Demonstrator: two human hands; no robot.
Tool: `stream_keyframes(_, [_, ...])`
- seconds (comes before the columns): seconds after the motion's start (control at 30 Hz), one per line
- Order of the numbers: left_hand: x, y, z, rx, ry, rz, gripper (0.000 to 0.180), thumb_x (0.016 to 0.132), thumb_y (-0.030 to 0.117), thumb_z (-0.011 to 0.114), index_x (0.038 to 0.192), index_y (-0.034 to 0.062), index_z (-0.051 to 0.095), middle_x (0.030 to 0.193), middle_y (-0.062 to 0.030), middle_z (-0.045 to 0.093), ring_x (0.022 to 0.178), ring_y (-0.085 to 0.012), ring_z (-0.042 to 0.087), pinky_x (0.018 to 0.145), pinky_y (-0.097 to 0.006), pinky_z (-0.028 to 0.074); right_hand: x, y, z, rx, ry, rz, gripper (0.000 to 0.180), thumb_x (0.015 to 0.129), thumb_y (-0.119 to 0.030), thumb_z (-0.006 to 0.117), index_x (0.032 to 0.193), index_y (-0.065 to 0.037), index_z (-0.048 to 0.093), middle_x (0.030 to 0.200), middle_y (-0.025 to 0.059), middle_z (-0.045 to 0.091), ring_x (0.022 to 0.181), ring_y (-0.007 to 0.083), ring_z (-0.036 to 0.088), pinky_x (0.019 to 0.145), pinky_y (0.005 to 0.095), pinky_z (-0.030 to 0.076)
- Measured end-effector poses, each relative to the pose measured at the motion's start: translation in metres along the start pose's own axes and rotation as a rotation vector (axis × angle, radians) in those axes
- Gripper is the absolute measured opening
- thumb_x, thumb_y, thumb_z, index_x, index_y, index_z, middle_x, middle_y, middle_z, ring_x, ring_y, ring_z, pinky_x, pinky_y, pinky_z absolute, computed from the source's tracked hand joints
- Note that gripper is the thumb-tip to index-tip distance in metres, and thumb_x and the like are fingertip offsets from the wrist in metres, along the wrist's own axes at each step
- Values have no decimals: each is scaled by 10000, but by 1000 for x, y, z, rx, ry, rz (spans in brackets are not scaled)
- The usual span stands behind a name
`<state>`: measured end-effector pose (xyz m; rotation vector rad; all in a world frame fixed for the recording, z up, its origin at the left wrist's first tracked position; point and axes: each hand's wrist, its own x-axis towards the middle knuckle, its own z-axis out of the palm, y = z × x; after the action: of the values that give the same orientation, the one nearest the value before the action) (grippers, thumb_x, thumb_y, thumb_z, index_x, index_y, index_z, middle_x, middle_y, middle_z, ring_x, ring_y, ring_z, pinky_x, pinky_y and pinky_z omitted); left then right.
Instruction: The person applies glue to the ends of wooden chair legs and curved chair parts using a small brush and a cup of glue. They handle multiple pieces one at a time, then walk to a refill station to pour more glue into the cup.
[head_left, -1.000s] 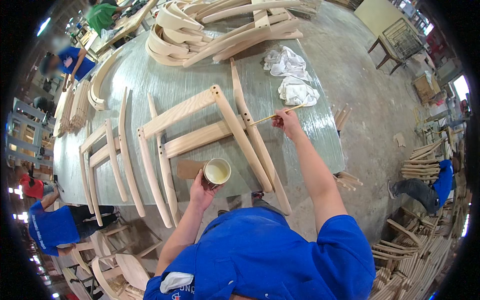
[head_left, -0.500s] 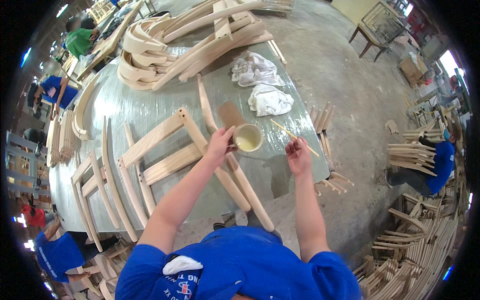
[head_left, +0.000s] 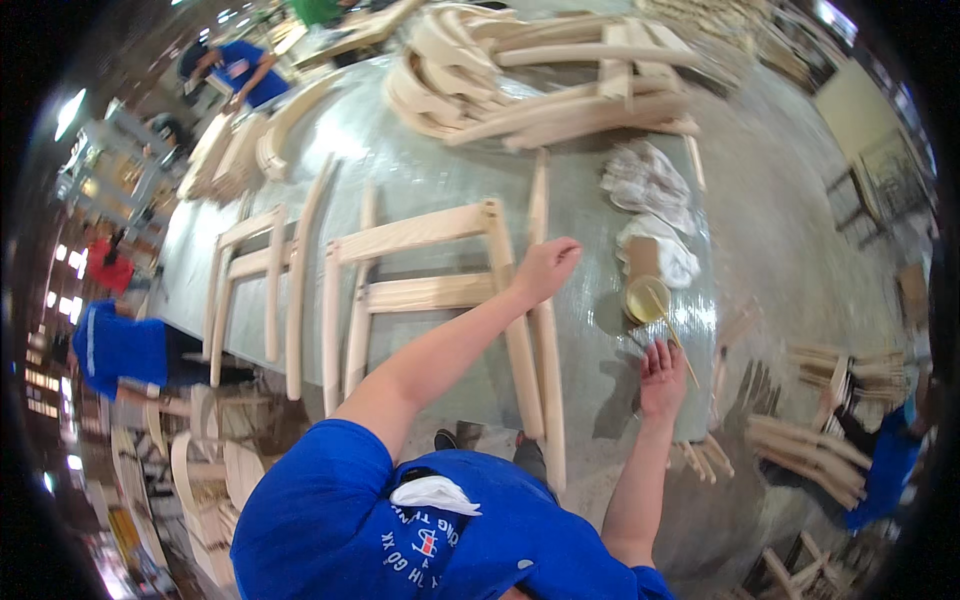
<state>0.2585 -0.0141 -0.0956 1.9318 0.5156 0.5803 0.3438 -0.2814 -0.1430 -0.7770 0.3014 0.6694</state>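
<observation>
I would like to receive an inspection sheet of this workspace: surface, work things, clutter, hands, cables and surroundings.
Surface: grey-green table with glossy covering.
Work things: round cup of pale yellow liquid, thin yellowish stick leaning across it; large pale wooden frame lying on the table.
Clutter: two crumpled white cloths; heap of curved pale wooden parts.
Left hand: over the frame's right side, fingers curled, nothing seen in it; contact unclear.
Right hand: open beside the stick; contact unclear.
Cables: nothing seen.
Surroundings: person in blue shirt at left; another at right, beside pale wooden pieces.
</observation>
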Motion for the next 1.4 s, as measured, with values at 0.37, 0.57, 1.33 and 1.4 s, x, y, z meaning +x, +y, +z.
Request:
stream_keyframes(0.37, [-320,-81,-335,1195,698,-894,424,839,340,560,1167,82,490,1145,-200,490,1017,-374,511,840,-455,449,-60,77,41,-324,23,8,174,873,-216,573,994,-90,569,791,21,584,652,125,532,576,270,467])
stream_keyframes(0.57, [-389,-123,-362,808,627,-818,476,813,345,583,1157,64,412,1126,-220,492,906,-428,570,761,-491,483,-100,149,101,-487,-104,-78,75,886,-172,550,917,-104,550,732,18,576,579,105,516,524,234,440])
stream_keyframes(1.33, [-545,-139,-582,744,705,-767,467,743,309,635,1156,111,544,1015,-133,566,961,-322,566,795,-413,469,-215,303,197,-631,-179,-142,68,874,-150,560,917,-102,539,698,27,569,574,111,520,500,233,428])
stream_keyframes(1.4, [-549,-160,-611,820,704,-727,485,747,316,629,1179,116,535,1021,-146,565,971,-330,561,811,-418,467,-216,305,200,-657,-183,-148,69,876,-148,556,920,-98,537,707,30,574,583,114,525,503,231,426])
